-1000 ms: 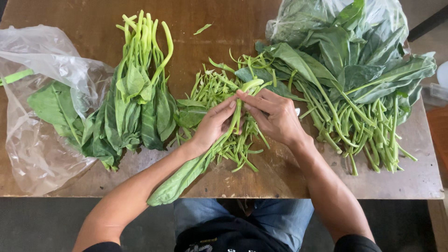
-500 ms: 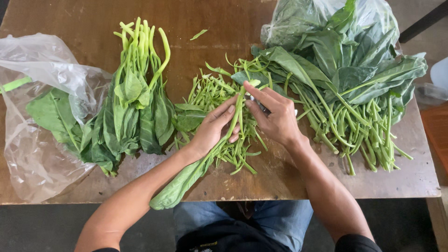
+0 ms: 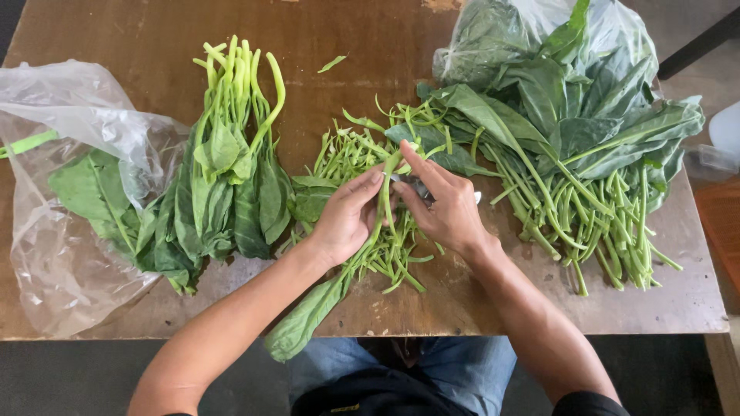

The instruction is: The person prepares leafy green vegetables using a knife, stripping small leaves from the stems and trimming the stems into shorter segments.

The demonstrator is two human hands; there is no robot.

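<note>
Green stalk point(image 3: 383, 202) pinched by left hand point(image 3: 348, 217) & right hand point(image 3: 441, 206), small blade maybe under fingers; slip could nick thumb, or snap stalk over bench point(image 3: 362, 46).

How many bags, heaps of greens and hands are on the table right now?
Clear plastic bags: 2 (left bag, right bag)
Heaps of greens: 3 (left heap, stem pile, right heap)
Hands: 2 (left hand, right hand)
Total: 7
</note>
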